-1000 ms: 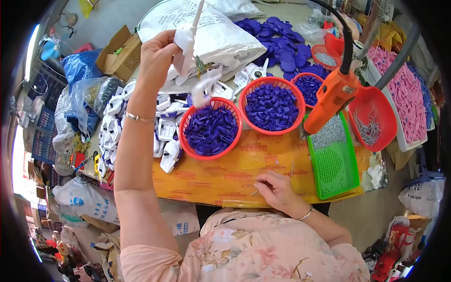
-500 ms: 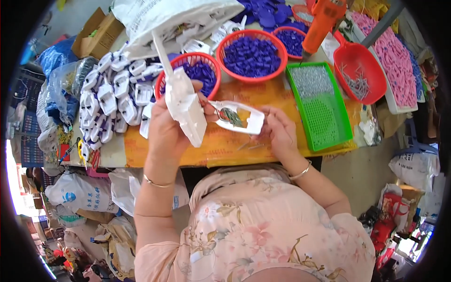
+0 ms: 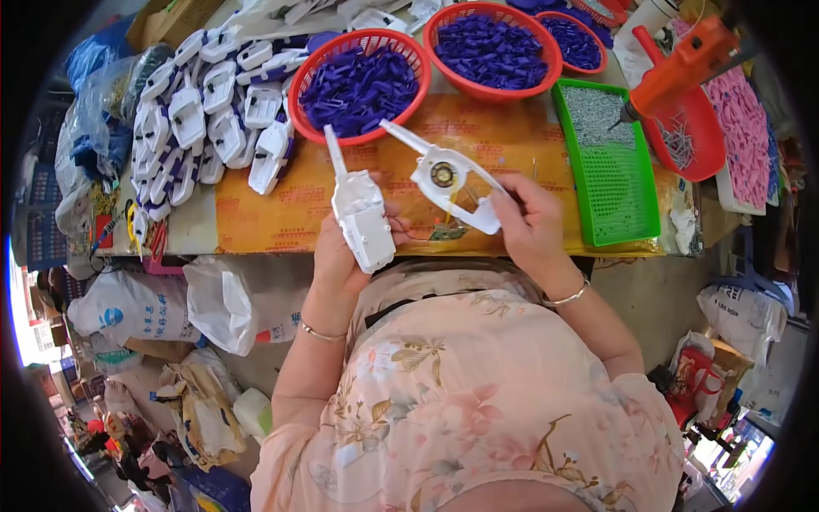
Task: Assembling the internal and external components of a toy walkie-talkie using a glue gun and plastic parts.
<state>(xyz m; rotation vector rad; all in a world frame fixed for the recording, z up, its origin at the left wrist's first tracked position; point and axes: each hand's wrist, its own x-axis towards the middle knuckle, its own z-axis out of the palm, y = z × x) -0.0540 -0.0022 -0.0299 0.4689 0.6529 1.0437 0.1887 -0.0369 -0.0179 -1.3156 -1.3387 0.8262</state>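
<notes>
My left hand [image 3: 334, 252] is closed around a white plastic housing half [image 3: 365, 224] with a narrow stem pointing away from me. In my right hand [image 3: 536, 224], pinched at its near end, is a white open-frame shell [image 3: 474, 166] that also ends in a stem. A round speaker-like part [image 3: 443, 174] sits inside this shell. A small green circuit board [image 3: 449, 231] hangs on thin wires between the two pieces, close to my left fingertips. Whether those fingertips touch the wires is hard to make out.
Red baskets of purple plastic parts [image 3: 358, 90] stand behind my hands. White-and-purple assemblies [image 3: 189, 115] pile up at left. On the right are a green tray [image 3: 616, 200] with small screws, a red scoop [image 3: 704, 154] holding metal pins, and an orange electric screwdriver [image 3: 682, 66] hanging above.
The open-frame shell has turned, so its stem and round part now show. The circuit board has come out of the shell and hangs below it. The view has shifted.
</notes>
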